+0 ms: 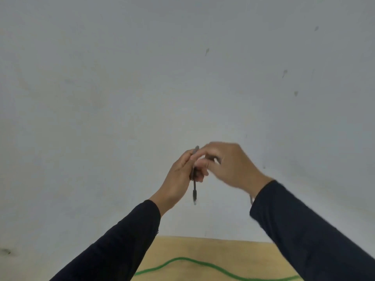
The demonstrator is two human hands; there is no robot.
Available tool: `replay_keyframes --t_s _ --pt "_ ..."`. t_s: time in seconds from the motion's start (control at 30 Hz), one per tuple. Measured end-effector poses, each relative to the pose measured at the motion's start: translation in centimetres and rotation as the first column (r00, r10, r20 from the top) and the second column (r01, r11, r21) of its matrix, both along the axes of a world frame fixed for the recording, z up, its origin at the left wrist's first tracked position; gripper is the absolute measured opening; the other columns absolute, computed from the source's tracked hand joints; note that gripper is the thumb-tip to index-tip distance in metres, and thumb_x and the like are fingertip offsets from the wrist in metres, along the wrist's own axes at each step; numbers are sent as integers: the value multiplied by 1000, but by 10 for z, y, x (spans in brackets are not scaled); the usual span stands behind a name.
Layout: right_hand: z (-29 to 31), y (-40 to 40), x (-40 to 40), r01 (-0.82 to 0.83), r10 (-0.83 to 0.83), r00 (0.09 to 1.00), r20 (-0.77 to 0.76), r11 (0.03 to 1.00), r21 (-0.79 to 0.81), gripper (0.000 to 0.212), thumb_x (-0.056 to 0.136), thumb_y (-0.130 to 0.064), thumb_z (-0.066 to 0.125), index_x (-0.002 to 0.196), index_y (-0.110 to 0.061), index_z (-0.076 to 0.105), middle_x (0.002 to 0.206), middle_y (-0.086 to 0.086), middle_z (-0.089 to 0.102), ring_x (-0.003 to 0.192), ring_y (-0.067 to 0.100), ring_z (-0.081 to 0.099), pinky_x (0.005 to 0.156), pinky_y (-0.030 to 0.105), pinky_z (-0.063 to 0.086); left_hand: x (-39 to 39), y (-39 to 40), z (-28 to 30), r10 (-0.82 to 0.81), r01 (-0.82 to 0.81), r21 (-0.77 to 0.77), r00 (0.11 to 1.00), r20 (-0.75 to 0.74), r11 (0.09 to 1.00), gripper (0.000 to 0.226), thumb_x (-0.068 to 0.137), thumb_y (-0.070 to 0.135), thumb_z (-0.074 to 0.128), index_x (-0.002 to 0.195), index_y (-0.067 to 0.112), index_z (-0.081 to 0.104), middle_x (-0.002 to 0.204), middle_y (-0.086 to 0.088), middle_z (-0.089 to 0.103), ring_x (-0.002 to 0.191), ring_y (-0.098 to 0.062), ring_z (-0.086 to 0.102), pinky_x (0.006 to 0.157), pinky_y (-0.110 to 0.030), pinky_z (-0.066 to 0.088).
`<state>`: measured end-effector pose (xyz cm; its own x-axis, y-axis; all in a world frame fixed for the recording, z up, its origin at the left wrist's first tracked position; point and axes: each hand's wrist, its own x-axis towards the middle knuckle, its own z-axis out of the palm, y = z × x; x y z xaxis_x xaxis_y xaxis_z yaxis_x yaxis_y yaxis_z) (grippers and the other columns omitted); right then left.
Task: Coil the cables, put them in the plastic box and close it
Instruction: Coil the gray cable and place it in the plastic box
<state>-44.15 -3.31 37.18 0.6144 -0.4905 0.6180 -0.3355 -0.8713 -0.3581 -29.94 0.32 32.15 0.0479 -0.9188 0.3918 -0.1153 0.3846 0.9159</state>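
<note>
Overhead, thin dark cable [194, 175], both hands [205, 169] pinching.

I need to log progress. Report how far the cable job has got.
Nothing looks finished. In hand: the left hand and right hand hold a dark cable raised before the wall, its plug hanging down. Left: the green cable lies uncoiled on the table. The plastic box is out of view.

No legible text, label or sign anywhere
</note>
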Motion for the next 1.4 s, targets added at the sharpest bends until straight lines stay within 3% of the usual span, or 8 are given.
replay_keyframes --t_s 0.33,0.53,0.67,0.77,0.9,1.1,1.23,1.4 --pt "25 -48 -5 -33 -114 893 436 948 316 15 90 -20 56 88 -23 71 56 -5 53 42 3 39 43 13 32 0 3 39 -368 373 -103 762 -532 922 43 99 33 24 103 17 63 54 7 12 45 -9 11 43 -18 15" --pt "-61 -33 33 172 -211 968 139 953 248 31 96 -23 40 123 -22 56 77 -3 65 63 5 58 67 21 39 28 -23 80 -345 154 -320 610 -713 935 36 101 32 22 116 23 54 50 10 37 46 -5 31 51 -15 33" --pt "-77 3 40 58 -53 995 -85 997 57 40 98 -27 35 138 -23 37 121 6 64 105 23 61 86 28 47 54 -35 68 107 -198 -175 898 -426 965 37 101 30 22 132 27 42 63 8 45 53 -6 37 64 -18 36" --pt "-48 13 38 -24 30 999 46 992 -124 34 94 -24 46 128 -23 51 98 -4 71 84 9 65 76 29 53 47 -27 35 217 -212 -195 976 7 958 35 100 31 28 132 32 41 69 14 55 60 -2 46 62 -16 39" --pt "7 -6 17 21 -19 974 227 1000 -7 30 83 -19 67 112 -25 63 55 -8 52 51 4 48 58 7 38 24 -2 2 -16 27 -92 993 118 995 35 99 36 29 124 29 53 62 11 58 56 -7 45 58 -19 37" --pt "25 -21 4 -98 2 926 377 967 237 15 80 -22 68 92 -31 71 73 20 65 70 29 57 71 26 49 -5 15 12 -291 285 -63 947 -137 956 44 96 43 25 128 28 52 55 10 28 53 -11 25 55 -20 28" --pt "12 -26 6 -129 -51 883 466 929 346 17 90 -22 55 97 -21 71 54 -16 59 51 0 48 53 11 38 -7 19 27 -401 409 -55 845 -353 911 47 95 39 28 126 17 55 57 7 13 45 -5 20 48 -18 23" --pt "-37 -23 23 18 -154 938 311 917 399 26 96 -23 45 115 -25 62 59 -14 50 49 -1 42 55 17 36 4 6 62 -419 301 -291 655 -629 908 35 99 31 28 118 13 51 52 9 28 46 -5 28 51 -16 32"
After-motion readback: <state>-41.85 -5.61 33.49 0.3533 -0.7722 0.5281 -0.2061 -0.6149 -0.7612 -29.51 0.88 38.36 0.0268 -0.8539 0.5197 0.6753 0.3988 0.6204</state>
